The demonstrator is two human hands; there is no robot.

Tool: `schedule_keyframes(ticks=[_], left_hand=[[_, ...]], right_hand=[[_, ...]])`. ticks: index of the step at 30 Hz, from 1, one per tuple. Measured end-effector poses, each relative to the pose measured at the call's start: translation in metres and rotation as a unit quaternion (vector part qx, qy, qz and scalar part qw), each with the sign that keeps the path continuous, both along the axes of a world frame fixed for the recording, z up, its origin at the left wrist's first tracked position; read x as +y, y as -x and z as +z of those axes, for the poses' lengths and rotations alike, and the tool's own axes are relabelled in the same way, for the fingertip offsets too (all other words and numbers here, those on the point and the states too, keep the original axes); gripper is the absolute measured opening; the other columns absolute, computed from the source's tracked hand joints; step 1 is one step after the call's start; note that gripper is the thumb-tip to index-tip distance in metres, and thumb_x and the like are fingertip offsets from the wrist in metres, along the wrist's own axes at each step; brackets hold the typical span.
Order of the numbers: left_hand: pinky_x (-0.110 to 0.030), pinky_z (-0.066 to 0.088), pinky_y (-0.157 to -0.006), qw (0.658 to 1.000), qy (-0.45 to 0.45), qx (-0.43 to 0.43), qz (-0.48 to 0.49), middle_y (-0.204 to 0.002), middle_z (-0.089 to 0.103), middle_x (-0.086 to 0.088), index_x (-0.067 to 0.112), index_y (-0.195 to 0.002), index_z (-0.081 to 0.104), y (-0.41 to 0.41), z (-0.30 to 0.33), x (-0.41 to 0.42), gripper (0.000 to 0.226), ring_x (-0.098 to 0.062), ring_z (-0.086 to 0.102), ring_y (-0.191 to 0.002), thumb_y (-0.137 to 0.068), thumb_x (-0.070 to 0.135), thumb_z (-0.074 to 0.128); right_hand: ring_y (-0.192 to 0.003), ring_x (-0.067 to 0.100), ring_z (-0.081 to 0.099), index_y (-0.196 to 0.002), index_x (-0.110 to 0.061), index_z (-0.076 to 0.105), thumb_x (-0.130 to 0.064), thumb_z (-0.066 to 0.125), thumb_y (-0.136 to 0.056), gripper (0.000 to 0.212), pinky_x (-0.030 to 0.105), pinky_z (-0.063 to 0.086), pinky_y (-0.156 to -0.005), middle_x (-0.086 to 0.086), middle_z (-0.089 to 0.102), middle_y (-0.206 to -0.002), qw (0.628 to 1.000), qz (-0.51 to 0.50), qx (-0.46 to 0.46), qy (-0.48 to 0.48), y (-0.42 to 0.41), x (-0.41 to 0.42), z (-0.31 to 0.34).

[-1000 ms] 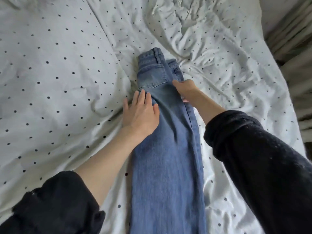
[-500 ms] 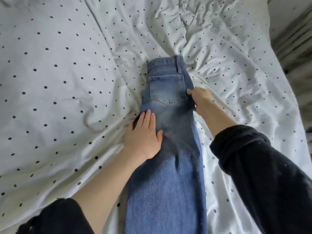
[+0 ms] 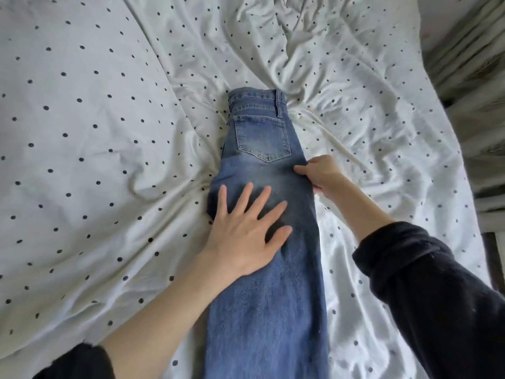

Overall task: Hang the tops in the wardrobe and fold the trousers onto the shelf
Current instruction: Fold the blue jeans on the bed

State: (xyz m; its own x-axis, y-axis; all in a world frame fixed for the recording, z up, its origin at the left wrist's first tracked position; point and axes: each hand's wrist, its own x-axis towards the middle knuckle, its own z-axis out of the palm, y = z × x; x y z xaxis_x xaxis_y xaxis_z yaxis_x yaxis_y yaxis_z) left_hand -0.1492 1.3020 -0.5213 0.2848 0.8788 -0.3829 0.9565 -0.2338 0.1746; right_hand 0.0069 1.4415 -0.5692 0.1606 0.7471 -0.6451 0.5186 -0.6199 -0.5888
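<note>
Fingers newly spread, left hand (image 3: 246, 236) flattens jeans (image 3: 267, 242) on bed (image 3: 109, 132); right hand (image 3: 319, 173) pinches edge. Smooth before folding.

Blue denim trousers (image 3: 267, 296) lie folded lengthwise, one leg over the other, back pocket up. The waistband points toward 12 o'clock; the legs run down toward 6 o'clock, out of view.
</note>
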Motion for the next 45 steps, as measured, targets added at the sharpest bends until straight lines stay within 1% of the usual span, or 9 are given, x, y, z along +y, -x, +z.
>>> schedule_keyframes(ticks=[5,9,14,17,23,30,35,38,45], left_hand=[[-0.062,-0.016,-0.106,0.996,-0.013,0.068,-0.053,-0.159,-0.009,0.0,0.036,-0.149,-0.002,-0.009,0.0,-0.013,0.064,-0.026,-0.012,-0.145,-0.09,0.06,-0.002],[-0.061,-0.016,-0.108,0.995,-0.033,0.065,-0.068,-0.16,-0.005,-0.002,0.038,-0.149,0.002,-0.01,0.008,-0.053,0.066,-0.028,-0.006,-0.146,-0.087,0.059,-0.007],[-0.064,0.011,-0.106,0.992,-0.117,0.011,-0.041,-0.146,0.042,-0.013,0.029,-0.132,0.054,-0.011,0.009,-0.121,0.054,-0.037,0.038,-0.134,-0.09,0.047,0.026],[-0.065,0.011,-0.106,0.99,-0.135,0.01,-0.043,-0.144,0.044,-0.012,0.024,-0.134,0.053,-0.011,0.008,-0.166,0.054,-0.037,0.037,-0.135,-0.09,0.045,0.029],[-0.067,0.012,-0.104,0.992,-0.117,0.026,-0.033,-0.148,0.037,-0.016,0.019,-0.137,0.048,-0.008,-0.005,-0.259,0.059,-0.037,0.029,-0.137,-0.087,0.045,0.03],[-0.066,0.023,-0.1,0.995,-0.085,0.037,-0.033,-0.145,0.043,-0.014,0.019,-0.132,0.054,-0.009,-0.02,-0.376,0.059,-0.034,0.028,-0.136,-0.083,0.044,0.034],[-0.057,0.039,-0.096,0.993,-0.075,-0.061,0.066,-0.149,0.03,-0.024,0.012,-0.141,0.04,-0.017,-0.03,-0.468,0.075,-0.036,0.022,-0.138,-0.075,0.022,0.075],[-0.036,0.021,-0.112,0.956,-0.054,-0.172,0.232,-0.155,0.008,-0.022,0.009,-0.149,0.018,-0.024,-0.027,-0.52,0.073,-0.036,0.015,-0.143,-0.089,0.008,0.059],[-0.04,0.038,-0.104,0.777,0.087,-0.357,0.511,-0.141,0.044,-0.015,0.006,-0.143,0.027,-0.005,-0.035,-0.545,0.056,-0.029,0.047,-0.124,-0.094,0.011,0.053]], right_hand=[[-0.067,0.022,0.053,-0.091,-0.003,0.066,-0.023,0.061,-0.087,0.021,0.032,0.045,-0.064,0.008,0.058,-0.073,0.999,-0.008,-0.002,-0.042,-0.001,-0.037,0.009],[-0.061,0.016,0.054,-0.12,-0.009,0.056,-0.031,0.064,-0.087,0.04,0.025,0.045,-0.054,0.009,0.062,-0.084,0.997,-0.015,0.053,-0.05,-0.017,-0.096,0.044],[-0.066,0.014,0.056,-0.112,-0.007,0.061,-0.038,0.062,-0.088,0.039,0.021,0.045,-0.057,0.002,0.063,-0.081,0.998,0.01,0.035,-0.054,-0.02,-0.205,0.071],[-0.081,0.019,0.057,-0.102,-0.008,0.061,-0.035,0.06,-0.09,0.03,0.029,0.045,-0.072,0.002,0.062,-0.087,0.998,0.027,0.002,-0.064,-0.019,-0.271,0.08],[-0.076,0.022,0.051,-0.066,-0.021,0.036,-0.036,0.056,-0.091,0.036,0.028,0.036,-0.057,-0.003,0.049,-0.071,0.991,0.102,-0.088,0.024,-0.029,-0.39,0.064],[-0.086,0.024,0.058,-0.083,-0.017,0.047,-0.037,0.061,-0.089,0.025,0.027,0.037,-0.066,0.001,0.056,-0.087,0.99,0.08,-0.083,0.074,-0.057,-0.529,0.036],[-0.086,0.021,0.056,-0.106,-0.008,0.055,-0.031,0.053,-0.095,0.025,0.027,0.039,-0.069,0.004,0.059,-0.095,0.996,0.045,-0.076,0.021,-0.069,-0.594,0.035],[-0.093,0.027,0.06,-0.111,-0.005,0.058,-0.028,0.045,-0.099,0.029,0.034,0.048,-0.077,0.01,0.064,-0.102,0.999,-0.022,-0.042,0.015,-0.071,-0.634,0.038],[-0.072,0.014,0.053,-0.097,-0.009,0.061,-0.025,0.054,-0.095,0.018,0.029,0.048,-0.069,0.006,0.06,-0.087,0.989,-0.096,0.08,0.083,-0.081,-0.691,0.021]])
